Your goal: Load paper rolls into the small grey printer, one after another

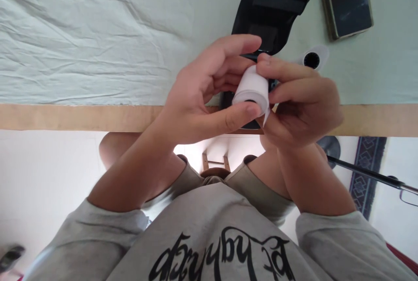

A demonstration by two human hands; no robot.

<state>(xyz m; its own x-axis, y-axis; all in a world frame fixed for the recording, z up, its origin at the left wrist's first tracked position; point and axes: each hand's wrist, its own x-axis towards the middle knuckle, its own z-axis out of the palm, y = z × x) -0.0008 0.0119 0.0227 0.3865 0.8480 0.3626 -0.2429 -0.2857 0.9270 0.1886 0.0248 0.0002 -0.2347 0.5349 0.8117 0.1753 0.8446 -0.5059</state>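
Note:
A small white paper roll (252, 86) is held between my two hands above the table's front edge. My left hand (212, 91) wraps round it from the left, its thumb across the dark-cored near end. Fingers of my right hand (298, 98) pinch the roll's right side, where a loose paper end hangs down. Behind and partly beneath my hands lies a black device (271, 13) with its lid open; much of its body is hidden. To the right of the device is another white roll (318, 56) with a dark core.
A dark phone-like object (348, 2) lies at the back right on the pale green cloth (130, 32). The table's wooden edge (65, 116) runs across the view. Below right, a black pole (365, 171) slants beside my right forearm.

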